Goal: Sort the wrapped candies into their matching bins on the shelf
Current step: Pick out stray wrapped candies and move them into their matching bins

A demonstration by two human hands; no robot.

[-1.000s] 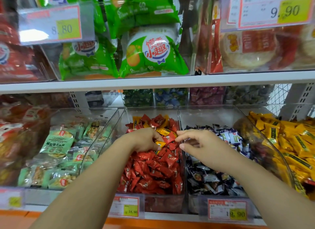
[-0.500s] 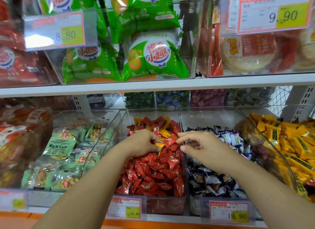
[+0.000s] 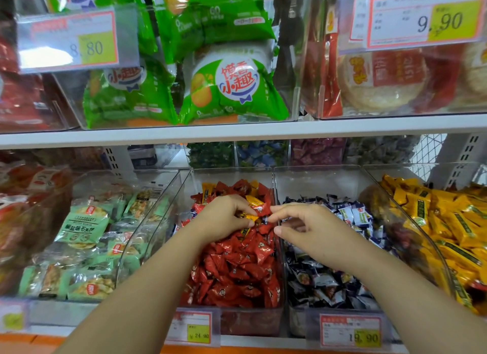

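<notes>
The shelf [image 3: 237, 132] carries clear bins side by side: the red candy bin [image 3: 250, 323] in the middle, the blue-and-white candy bin [image 3: 297, 324] touching its right wall, and the yellow candy bin [image 3: 411, 222] beyond that. Both hands are placed over the back of the red candy bin. The left hand [image 3: 224, 219] is curled, and a stray yellow candy [image 3: 250, 218] is pinched at its fingertips. The right hand [image 3: 308, 227] is curled just beside it, above the wall shared with the blue-and-white bin; whether anything is held there cannot be told. A drop is judged the main risk: the yellow candy appears to be gripped by its wrapper edge only and would have to be carried across the blue-and-white bin, so a slip could land it in the wrong stock. Red candies could also be dragged over the shared wall by the right hand. The left palm is hidden, so the number of candies held is unknown. Further strays may be buried under the red pile. The small print on the price labels [image 3: 193, 327] is blurred.
</notes>
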